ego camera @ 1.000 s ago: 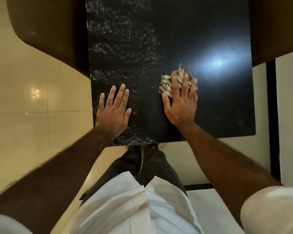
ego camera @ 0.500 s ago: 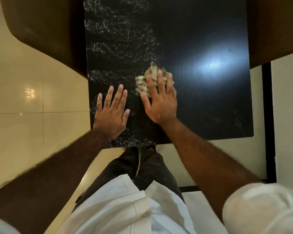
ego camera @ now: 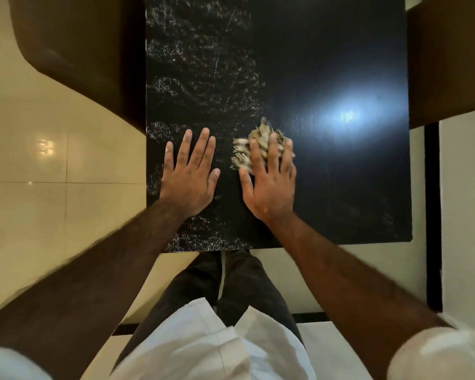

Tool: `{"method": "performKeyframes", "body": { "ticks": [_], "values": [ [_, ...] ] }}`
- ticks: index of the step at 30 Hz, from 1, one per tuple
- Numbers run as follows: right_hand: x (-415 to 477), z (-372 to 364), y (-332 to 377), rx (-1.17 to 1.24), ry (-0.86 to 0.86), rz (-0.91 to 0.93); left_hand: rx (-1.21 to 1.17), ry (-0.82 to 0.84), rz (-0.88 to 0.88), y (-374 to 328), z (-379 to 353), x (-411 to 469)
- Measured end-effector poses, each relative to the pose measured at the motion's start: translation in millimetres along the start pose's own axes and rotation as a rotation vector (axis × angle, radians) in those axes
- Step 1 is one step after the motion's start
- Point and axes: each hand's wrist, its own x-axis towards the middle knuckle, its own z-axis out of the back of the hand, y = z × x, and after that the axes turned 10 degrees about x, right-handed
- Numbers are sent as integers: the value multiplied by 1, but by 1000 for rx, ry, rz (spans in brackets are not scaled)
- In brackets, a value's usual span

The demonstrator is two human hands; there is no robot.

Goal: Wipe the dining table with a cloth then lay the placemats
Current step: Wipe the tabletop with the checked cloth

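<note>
Wiping is in hand: the cloth (ego camera: 261, 145) is pressed to the table (ego camera: 327, 64) under the flat right hand (ego camera: 270, 185), three o'clock of the spread left hand (ego camera: 189, 179); the streaks (ego camera: 198, 86) at eleven o'clock are judged next.

cloth (ego camera: 243, 153) half hidden under right hand (ego camera: 272, 185), table (ego camera: 327, 193) far end cut off

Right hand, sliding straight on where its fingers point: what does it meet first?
Nothing visible. The right hand presses the cloth, and ahead of them lies only bare table, up to the frame's top edge; the far end is out of view.
</note>
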Motion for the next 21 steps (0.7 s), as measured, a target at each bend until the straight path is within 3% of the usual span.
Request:
{"method": "performKeyframes", "body": {
  "ticks": [6,11,17,21],
  "values": [
    [110,10,11,27,21,167,24,-3,19,-4,-1,13],
    [176,25,-12,32,12,64,24,28,37,-5,-2,15],
    [111,23,-30,13,-72,-76,16,25,36,-6,0,15],
    [24,8,-12,26,12,26,22,-14,37,-5,0,12]
  ]
}}
